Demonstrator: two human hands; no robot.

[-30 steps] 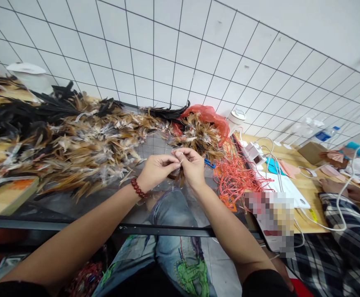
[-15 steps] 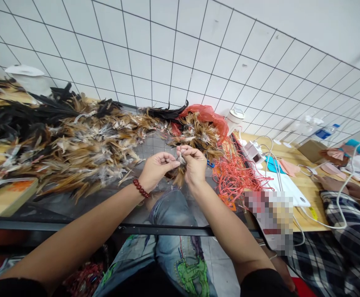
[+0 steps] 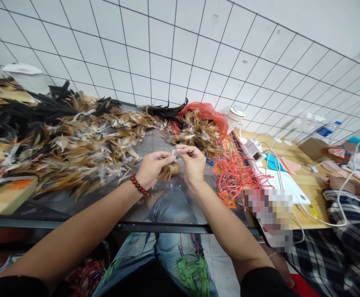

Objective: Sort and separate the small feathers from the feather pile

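Observation:
A small bunch of brown feathers [image 3: 169, 171] hangs below the fingertips, its pale quill ends pinched above. My left hand [image 3: 152, 168], with a red bead bracelet on the wrist, is closed on the bunch between thumb and fingers. At the quill ends, the thumb and fingers of my right hand [image 3: 193, 164] pinch together from the other side; what lies between them is too small to make out. Left of my hands spreads a large pile of brown and black feathers [image 3: 90, 144]. Beyond them lies another brown feather cluster [image 3: 200, 134].
A tangle of red string [image 3: 237, 171] lies right of my hands, with a red plastic bag [image 3: 203, 110] behind. White cables run past a white board [image 3: 287, 187]. A co-worker's plaid sleeve [image 3: 350, 210] rests at the right. A black wire grid [image 3: 149, 53] stands behind the table.
The feather bunch has moved left, from beneath my right hand to beneath my left fingertips. My left hand has shifted slightly left; my right hand stays near the quill ends.

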